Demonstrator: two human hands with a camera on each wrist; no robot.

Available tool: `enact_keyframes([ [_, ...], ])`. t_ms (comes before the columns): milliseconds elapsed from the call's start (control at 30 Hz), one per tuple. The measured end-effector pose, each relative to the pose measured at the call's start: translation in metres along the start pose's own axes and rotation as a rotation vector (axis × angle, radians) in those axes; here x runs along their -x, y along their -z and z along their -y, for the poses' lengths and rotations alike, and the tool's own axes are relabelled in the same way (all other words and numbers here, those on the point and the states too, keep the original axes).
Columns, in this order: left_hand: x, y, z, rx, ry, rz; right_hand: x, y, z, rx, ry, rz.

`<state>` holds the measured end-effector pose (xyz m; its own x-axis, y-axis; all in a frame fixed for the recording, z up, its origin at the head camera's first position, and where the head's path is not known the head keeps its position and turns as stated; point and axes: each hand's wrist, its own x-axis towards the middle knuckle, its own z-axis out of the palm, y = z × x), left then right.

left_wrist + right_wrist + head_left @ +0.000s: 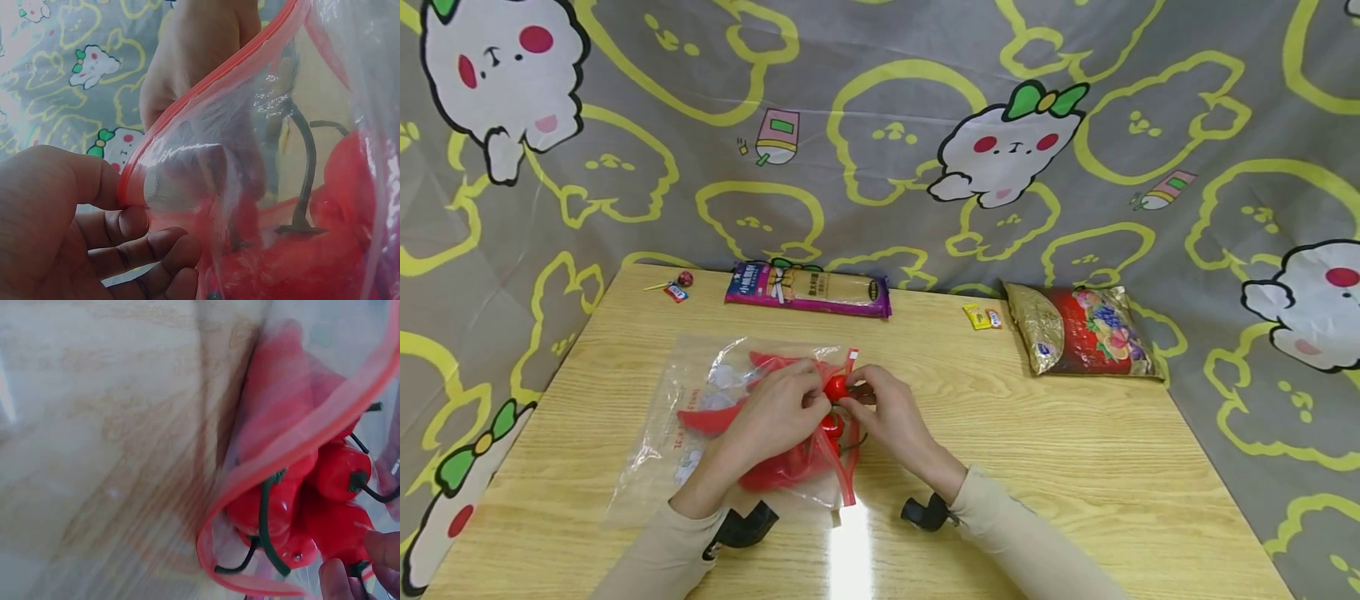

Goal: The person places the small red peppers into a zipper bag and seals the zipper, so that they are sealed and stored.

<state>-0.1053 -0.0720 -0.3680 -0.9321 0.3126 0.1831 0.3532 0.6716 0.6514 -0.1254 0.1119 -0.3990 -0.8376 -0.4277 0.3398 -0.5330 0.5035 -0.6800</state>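
A clear zip bag (pixel 651 450) with a red zip strip (pixel 206 87) lies on the table, its mouth toward the right. Several glossy red chili peppers (pixel 275 394) with green stems are inside it. My left hand (pixel 778 412) pinches the strip at the bag's mouth between thumb and forefinger, the other fingers loosely bent. At that mouth my right hand (pixel 889 412) pinches one red pepper (pixel 337 528) near its stem end. In the left wrist view the right hand shows partly through the plastic.
A purple noodle pack (pixel 808 289) lies at the back of the table. A lollipop (pixel 685 279) and a small wrapped candy (pixel 676 292) are at back left. Yellow candy (pixel 977 317) and a gold-and-red bag (pixel 1086 332) lie back right. Patterned cloth (pixel 880 125) hangs behind.
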Motion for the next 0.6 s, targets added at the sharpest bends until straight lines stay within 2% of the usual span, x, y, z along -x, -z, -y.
enact_keyframes([
  [133, -0.0001, 0.0000, 0.0004, -0.009, -0.012, -0.005, -0.0016, -0.0047, 0.0012, 0.022, 0.061, 0.041],
  [333, -0.0003, -0.0006, 0.0006, -0.014, -0.014, 0.001, -0.0014, -0.0091, 0.0019, 0.208, 0.161, 0.136],
  [467, -0.0005, -0.0006, 0.0005, -0.015, -0.011, 0.008, 0.0008, -0.0101, 0.0003, 0.229, 0.173, 0.167],
  [600, -0.0006, -0.0004, 0.0010, -0.013, -0.010, 0.009, 0.0034, -0.0049, 0.0019, 0.226, 0.148, 0.167],
])
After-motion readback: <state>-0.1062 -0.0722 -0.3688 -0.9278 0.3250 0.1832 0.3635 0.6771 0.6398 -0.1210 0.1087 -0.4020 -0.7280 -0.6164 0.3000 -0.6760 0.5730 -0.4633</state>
